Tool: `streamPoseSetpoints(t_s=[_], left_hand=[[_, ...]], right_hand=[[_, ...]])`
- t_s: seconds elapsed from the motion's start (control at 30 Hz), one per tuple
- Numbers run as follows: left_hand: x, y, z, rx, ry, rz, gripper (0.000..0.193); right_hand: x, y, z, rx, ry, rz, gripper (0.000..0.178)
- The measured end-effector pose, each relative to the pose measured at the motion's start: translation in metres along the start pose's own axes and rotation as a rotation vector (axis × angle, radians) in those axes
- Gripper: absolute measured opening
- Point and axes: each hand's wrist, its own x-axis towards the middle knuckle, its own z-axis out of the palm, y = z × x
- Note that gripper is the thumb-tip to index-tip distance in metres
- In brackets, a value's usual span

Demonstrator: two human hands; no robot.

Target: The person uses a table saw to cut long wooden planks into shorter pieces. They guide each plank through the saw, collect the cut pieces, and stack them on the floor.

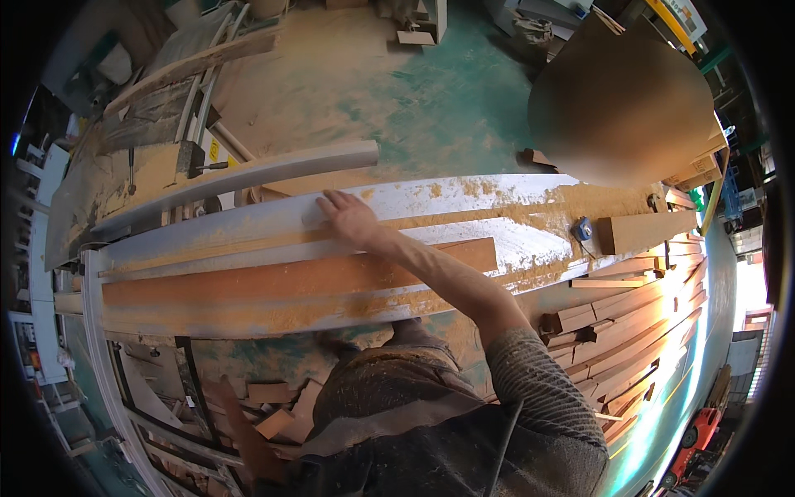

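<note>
Right hand point(349, 217) flat, fingers spread on long pale board point(248, 219); stiff, dusty-slick, probably heavy — grip edges. Left hand unseen.

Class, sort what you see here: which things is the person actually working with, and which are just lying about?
In use:
right hand, pressing flat on the long pale sawdust-covered board
long reddish-brown wooden plank beside it on the grey saw table

Lying about:
small blue tape measure
stack of reddish timber strips
short wood offcuts
left hand, hanging low
</note>
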Motion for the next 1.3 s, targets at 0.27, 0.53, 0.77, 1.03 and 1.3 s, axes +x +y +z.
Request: streamPoseSetpoints(t_s=[0.27,0.53,0.77,1.03,1.3], left_hand=[[-0.137,0.103,0.054,-0.413,-0.076,0.04,0.075],[-0.19,0.123,0.04,-0.489,-0.016,-0.147,0.073],[-0.127,0.144,0.012,-0.429,0.317,0.057,0.061],[-0.039,0.19,-0.042,-0.946,0.278,0.12,0.077],[-0.005,0.27,-0.065,-0.843,0.239,-0.025,0.115]], right_hand=[[0.023,0.042,0.001,0.078,-0.271,-0.225,0.08],[-0.094,0.187,-0.099,-0.218,-0.357,0.14,0.096],[-0.266,0.308,-0.21,-0.548,-0.17,0.96,0.088],[-0.299,0.216,-0.185,-0.026,0.383,0.946,0.04],[-0.264,0.099,-0.149,0.67,0.299,1.217,0.047]])
